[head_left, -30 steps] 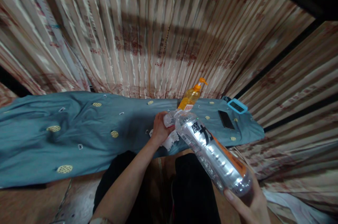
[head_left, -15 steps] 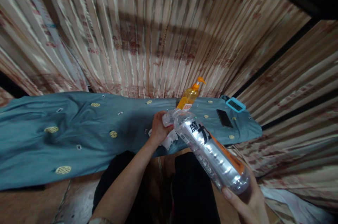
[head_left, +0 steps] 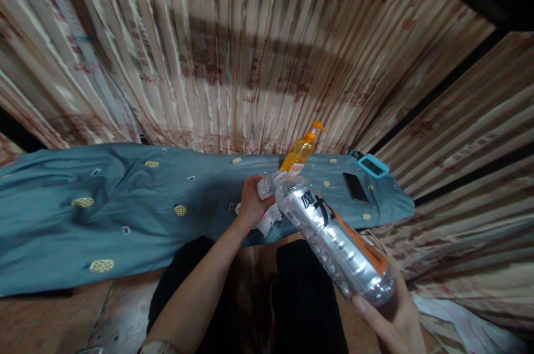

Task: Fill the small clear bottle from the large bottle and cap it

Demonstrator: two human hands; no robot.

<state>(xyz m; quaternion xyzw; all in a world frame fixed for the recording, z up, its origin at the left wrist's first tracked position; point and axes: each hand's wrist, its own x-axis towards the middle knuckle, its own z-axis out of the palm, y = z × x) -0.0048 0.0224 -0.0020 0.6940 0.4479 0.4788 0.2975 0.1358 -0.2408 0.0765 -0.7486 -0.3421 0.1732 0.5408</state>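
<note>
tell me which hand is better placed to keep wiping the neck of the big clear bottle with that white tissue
Left. The left hand already grips the white tissue against the neck of the clear bottle. The right hand cups the bottle's base, holding it tilted, so it looks tied up.

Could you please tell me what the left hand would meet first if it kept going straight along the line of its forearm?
Probably the orange pump bottle just beyond the left hand, though depth is unclear.
</note>
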